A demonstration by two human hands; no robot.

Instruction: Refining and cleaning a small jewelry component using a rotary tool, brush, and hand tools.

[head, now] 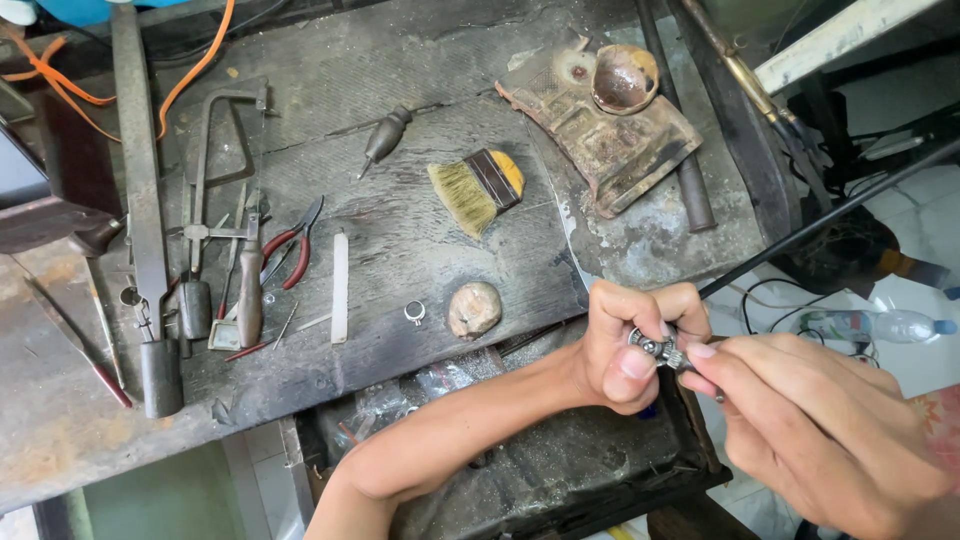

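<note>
Left hand (625, 345) and right hand (800, 420) both pinch a small silver ornament (660, 350), fingers closed around it, at four o'clock of the worktop (400, 250).

Even daylight, brighter at right edge; soft shadows under tools on workbench (400, 250); focus sharp; slight wide-angle stretch at corners.

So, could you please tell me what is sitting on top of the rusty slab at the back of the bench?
A small, dark round bowl rests on the rusty slab, at its far end. What the bowl holds cannot be made out, and the surface under it is covered.
</note>
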